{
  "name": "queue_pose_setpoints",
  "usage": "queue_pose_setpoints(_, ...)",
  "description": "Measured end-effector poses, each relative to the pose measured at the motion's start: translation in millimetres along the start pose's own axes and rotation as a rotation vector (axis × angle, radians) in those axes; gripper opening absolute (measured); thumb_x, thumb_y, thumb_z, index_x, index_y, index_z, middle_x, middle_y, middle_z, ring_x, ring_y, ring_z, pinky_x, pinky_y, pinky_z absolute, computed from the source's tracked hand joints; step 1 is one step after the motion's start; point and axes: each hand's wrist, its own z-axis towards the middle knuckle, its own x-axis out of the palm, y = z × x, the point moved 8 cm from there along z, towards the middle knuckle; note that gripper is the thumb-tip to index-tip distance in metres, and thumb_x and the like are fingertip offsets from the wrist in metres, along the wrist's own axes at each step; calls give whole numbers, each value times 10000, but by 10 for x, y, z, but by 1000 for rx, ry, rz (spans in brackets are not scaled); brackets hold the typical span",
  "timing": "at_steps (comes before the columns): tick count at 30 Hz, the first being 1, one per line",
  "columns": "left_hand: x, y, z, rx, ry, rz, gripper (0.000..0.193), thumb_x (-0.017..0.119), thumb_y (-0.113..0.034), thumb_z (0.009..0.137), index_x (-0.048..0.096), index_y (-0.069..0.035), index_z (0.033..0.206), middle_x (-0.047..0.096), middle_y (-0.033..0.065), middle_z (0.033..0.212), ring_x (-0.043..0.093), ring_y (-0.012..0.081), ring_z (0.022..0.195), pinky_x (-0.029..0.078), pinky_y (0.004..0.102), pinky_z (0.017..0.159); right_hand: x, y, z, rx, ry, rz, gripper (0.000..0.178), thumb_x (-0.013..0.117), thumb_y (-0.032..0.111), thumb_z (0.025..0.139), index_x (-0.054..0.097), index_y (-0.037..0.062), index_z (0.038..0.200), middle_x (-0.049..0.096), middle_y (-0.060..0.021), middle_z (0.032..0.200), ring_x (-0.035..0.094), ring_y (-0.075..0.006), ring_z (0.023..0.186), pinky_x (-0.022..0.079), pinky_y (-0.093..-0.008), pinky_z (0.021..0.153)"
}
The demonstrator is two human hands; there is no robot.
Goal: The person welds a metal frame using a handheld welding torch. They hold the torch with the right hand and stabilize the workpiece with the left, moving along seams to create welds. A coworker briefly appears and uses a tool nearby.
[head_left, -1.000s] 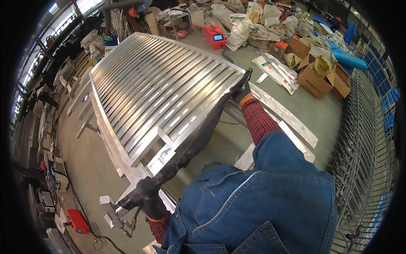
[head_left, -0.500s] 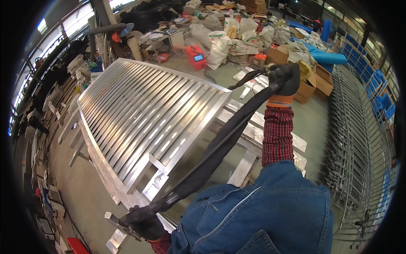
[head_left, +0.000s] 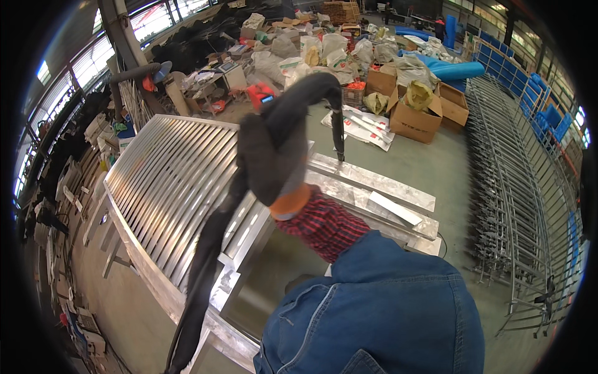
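Note:
My right hand (head_left: 274,156), in a dark glove with an orange cuff, is raised over the right edge of a silver slatted metal frame (head_left: 180,187). It is smeared by motion, but its fingers are closed round a thick black sleeved cable (head_left: 205,268). One stretch of the cable runs down to the lower left, across the frame's near corner. Another loops over the hand and drops beside the metal bars (head_left: 374,181) on the right. My left hand is out of sight.
A red machine with a small screen (head_left: 260,96) stands behind the frame. Farther back lie sacks, open cardboard boxes (head_left: 416,118) and a blue roll (head_left: 458,70). Metal fence panels (head_left: 517,174) line the right side. Stacked bars and clutter run along the left.
My right hand has swung left, from beyond the frame's right corner to over its edge, carrying the cable along. My left hand has gone out of view at the bottom.

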Motion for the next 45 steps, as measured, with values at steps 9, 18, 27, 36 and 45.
queue_pose_setpoints(9, -360, -1015, -103, 217, -98, -125, 275, 692, -336, 1015, 637, -106, 876, 557, 72, 868, 562, 277, 852, 489, 467, 850, 814, -761, -159, 397, 437, 433, 145, 595, 156, 1085, 576, 35, 1009, 621, -29, 778, 629, -116, 695, 515, -288, 594)
queue_pose_setpoints(18, -625, -2558, 34, 547, -29, 169, 456, 713, -379, 1000, 661, -40, 1300, 698, 150, 1170, 662, 314, 1054, 538, 489, 908, 94, -2487, -3500, 1339, 1114, 170, 221, 626, 189, 1054, 728, 51, 1193, 715, -59, 893, 651, -172, 744, 553, -341, 621)
queue_pose_setpoints(27, -1183, -2592, 122, 529, -116, 1551, 478, 716, -200, 1012, 594, -41, 1446, 661, 65, 929, 627, 183, 754, 538, 324, 670, -990, -2451, -4484, 1436, 1913, -493, 594, 521, 596, 1048, 738, 65, 1203, 790, -152, 944, 763, -281, 708, 594, -410, 631)
queue_pose_setpoints(36, -683, -1029, 650, 152, -235, 1867, 739, 850, -241, 896, 539, -75, 1546, 763, 134, 1172, 729, 263, 1036, 551, 392, 936, 1022, -1381, -4146, 810, 1878, -22, 741, 563, 680, 1012, 675, 20, 1330, 792, -160, 1085, 762, -286, 1008, 570, -412, 925)
queue_pose_setpoints(45, 589, 509, 156, 23, 385, 2112, 821, 786, -132, 909, 415, -102, 1640, 641, 250, 1372, 682, 433, 1186, 557, 480, 991, 2365, -855, -4435, 1195, 1255, 642, 606, 609, 478, 1076, 619, -40, 1389, 686, -207, 1298, 649, -260, 1209, 524, -370, 1001)
